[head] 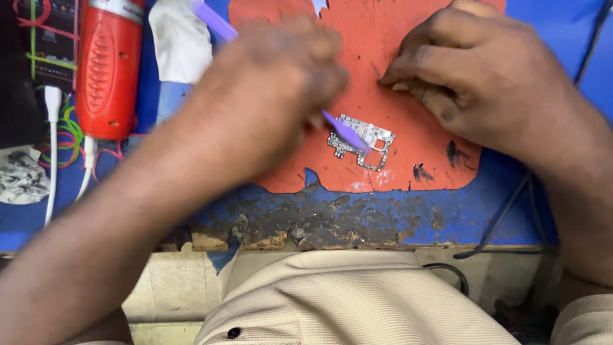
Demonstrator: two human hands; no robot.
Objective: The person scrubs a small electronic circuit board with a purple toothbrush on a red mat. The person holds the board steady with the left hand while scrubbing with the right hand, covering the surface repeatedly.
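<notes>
A small silver circuit board lies on an orange mat atop a worn blue bench. My left hand grips a purple tool like a pen; its tip rests on the board, and its upper end sticks out behind the hand. My right hand rests curled on the mat just right of and above the board, fingertips pressed to the mat, holding nothing I can see.
A red cylindrical device with white cables stands at the left, beside a white cloth. The bench's front edge is burnt and chipped. Dark cables hang at the right.
</notes>
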